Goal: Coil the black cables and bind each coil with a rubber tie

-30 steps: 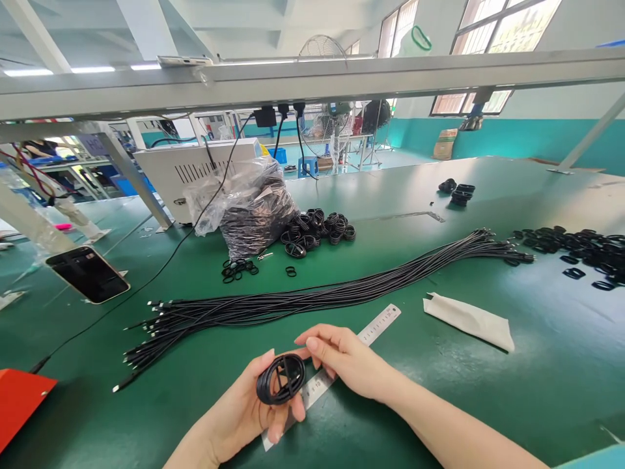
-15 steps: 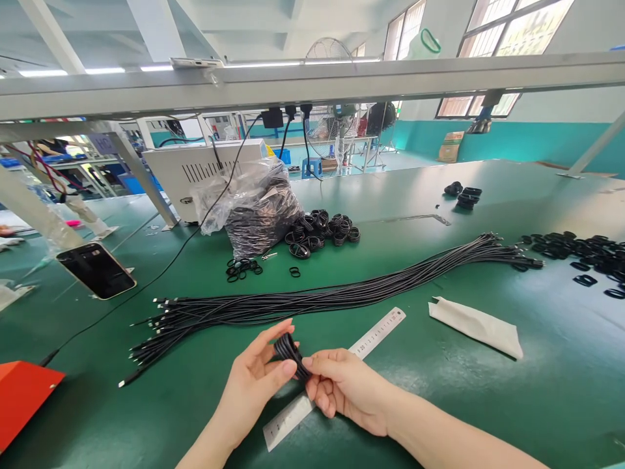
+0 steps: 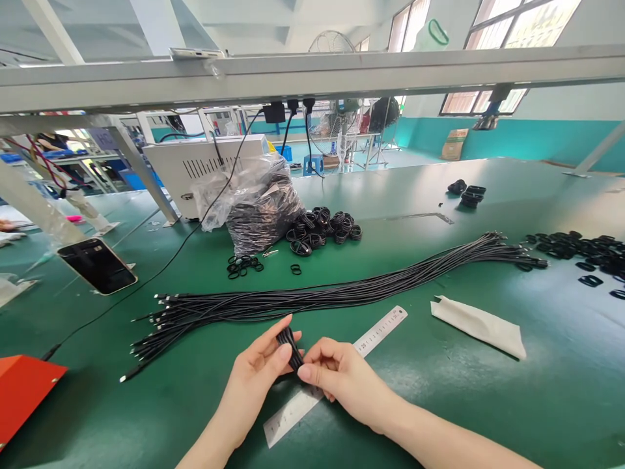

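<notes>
Over a steel ruler (image 3: 288,417) on the green table, my two hands meet at a small coiled black cable (image 3: 291,348). My left hand (image 3: 256,368) pinches the coil between its thumb and fingers. At the coil's lower right side, my right hand (image 3: 342,378) grips it with thumb and bent fingertips; its other fingers are partly hidden. Behind the hands lies a long bundle of straight black cables (image 3: 303,298), with light metal plugs at its left end.
Coiled cables (image 3: 322,229) sit beside a plastic bag (image 3: 263,218). Small black rings (image 3: 241,266) lie in front, with more black loops (image 3: 576,247) at right. A white paper strip (image 3: 481,326), a phone (image 3: 97,266) and an orange-red box (image 3: 27,397) are around. A metal beam (image 3: 312,78) crosses above.
My right hand has shifted slightly left and up along the coil, its thumb now lower on it. The coil looks narrower and more upright. My left hand keeps its pinch.
</notes>
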Demonstrator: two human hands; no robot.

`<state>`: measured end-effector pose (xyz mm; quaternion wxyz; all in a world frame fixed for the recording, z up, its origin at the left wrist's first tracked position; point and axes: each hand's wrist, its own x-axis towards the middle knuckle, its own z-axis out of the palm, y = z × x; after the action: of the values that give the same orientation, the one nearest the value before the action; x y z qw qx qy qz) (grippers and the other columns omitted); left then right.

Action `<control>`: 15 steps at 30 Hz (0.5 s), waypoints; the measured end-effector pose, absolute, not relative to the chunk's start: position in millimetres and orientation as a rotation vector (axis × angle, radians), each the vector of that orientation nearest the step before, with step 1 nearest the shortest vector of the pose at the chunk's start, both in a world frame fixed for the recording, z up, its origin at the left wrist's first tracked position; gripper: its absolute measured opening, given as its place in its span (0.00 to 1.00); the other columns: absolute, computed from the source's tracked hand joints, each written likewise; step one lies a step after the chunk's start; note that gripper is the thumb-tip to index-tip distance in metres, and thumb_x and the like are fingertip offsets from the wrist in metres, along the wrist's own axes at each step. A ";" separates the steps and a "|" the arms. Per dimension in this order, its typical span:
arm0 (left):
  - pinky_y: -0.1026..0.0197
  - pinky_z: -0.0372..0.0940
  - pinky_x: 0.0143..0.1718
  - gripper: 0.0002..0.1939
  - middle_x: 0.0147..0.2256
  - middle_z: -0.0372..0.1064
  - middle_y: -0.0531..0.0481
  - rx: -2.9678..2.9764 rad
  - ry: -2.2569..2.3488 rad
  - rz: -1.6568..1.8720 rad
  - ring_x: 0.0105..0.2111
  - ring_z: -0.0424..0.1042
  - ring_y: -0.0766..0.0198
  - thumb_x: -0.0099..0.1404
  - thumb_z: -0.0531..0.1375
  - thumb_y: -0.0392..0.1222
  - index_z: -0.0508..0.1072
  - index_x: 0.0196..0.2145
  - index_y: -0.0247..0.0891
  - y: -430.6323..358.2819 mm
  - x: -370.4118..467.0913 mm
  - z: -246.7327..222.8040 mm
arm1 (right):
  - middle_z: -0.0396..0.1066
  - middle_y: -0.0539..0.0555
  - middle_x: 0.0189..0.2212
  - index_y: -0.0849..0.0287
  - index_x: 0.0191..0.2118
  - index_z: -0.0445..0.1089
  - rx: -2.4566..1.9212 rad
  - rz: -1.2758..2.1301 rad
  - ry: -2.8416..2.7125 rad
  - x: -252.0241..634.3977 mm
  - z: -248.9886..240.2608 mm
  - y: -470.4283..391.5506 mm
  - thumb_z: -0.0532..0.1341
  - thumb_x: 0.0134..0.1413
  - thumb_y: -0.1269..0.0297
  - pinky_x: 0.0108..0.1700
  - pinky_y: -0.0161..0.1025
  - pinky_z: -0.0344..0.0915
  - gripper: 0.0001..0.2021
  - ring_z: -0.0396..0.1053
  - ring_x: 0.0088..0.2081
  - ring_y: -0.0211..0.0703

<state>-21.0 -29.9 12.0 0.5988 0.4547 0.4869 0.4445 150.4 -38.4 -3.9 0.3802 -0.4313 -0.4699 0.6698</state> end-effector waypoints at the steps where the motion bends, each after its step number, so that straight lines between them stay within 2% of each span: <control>1: 0.51 0.71 0.48 0.32 0.45 0.77 0.42 1.073 1.118 1.028 0.48 0.73 0.48 0.53 0.68 0.51 0.70 0.56 0.44 -30.4 -20.9 11.2 | 0.60 0.44 0.19 0.58 0.29 0.67 -1.102 1.695 -1.194 150.5 -3.9 -38.4 0.69 0.44 0.48 0.23 0.33 0.50 0.18 0.54 0.19 0.32; 4: 0.51 0.70 0.48 0.39 0.47 0.76 0.42 1.113 1.102 1.027 0.46 0.74 0.50 0.49 0.72 0.45 0.66 0.58 0.46 -31.3 -20.8 8.6 | 0.61 0.44 0.18 0.58 0.27 0.67 -1.097 1.700 -1.186 150.9 -4.5 -37.9 0.69 0.45 0.49 0.23 0.34 0.51 0.18 0.54 0.19 0.32; 7: 0.51 0.70 0.48 0.40 0.48 0.75 0.42 1.137 1.105 1.032 0.47 0.74 0.50 0.50 0.71 0.43 0.64 0.59 0.47 -31.2 -20.6 8.0 | 0.61 0.44 0.18 0.59 0.27 0.67 -1.074 1.726 -1.174 152.7 -4.7 -36.1 0.68 0.45 0.49 0.26 0.34 0.55 0.18 0.57 0.20 0.33; 11: 0.52 0.68 0.50 0.35 0.45 0.75 0.45 1.202 1.086 0.985 0.46 0.73 0.52 0.53 0.69 0.41 0.66 0.58 0.46 -32.2 -20.8 13.0 | 0.63 0.45 0.22 0.59 0.31 0.68 -1.043 1.789 -1.189 158.9 1.3 -31.5 0.71 0.42 0.53 0.29 0.34 0.58 0.17 0.60 0.24 0.34; 15: 0.54 0.66 0.54 0.28 0.46 0.76 0.47 1.290 1.087 0.886 0.48 0.73 0.55 0.57 0.67 0.38 0.68 0.55 0.46 -36.4 -20.4 19.9 | 0.65 0.45 0.25 0.58 0.35 0.67 -1.041 1.757 -1.123 162.9 8.6 -29.1 0.71 0.43 0.54 0.28 0.32 0.57 0.18 0.59 0.24 0.32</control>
<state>-20.4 -36.4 19.9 0.5796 0.5517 0.4649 0.3789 162.9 -29.1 8.6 0.3945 -0.4105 -0.4427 0.6928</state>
